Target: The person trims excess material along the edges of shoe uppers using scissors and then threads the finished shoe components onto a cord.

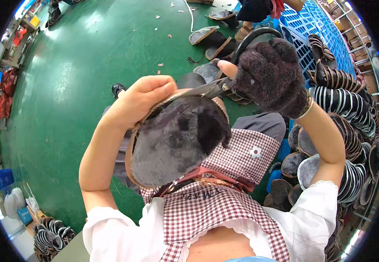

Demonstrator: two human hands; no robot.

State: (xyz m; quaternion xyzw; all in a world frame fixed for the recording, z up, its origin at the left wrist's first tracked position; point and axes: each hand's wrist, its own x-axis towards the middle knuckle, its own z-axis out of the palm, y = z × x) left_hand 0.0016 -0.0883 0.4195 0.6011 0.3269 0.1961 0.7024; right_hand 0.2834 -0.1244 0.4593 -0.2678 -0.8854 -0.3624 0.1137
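A slipper with a grey fluffy lining is held up over my lap, its sole edge showing tan. My left hand is closed on its far left edge, with the thumb pressed near the rim. In a dark knitted glove, my right hand grips a pair of scissors with black loop handles. Their blades lie along the slipper's far rim, close to my left fingers. Whether they touch the material is hard to make out. A checked apron covers my lap.
Several loose slippers lie on the green floor ahead. Rows of stacked slippers stand at my right beside a blue plastic crate. Another slipper pile is at the lower left. Shelves line the left side.
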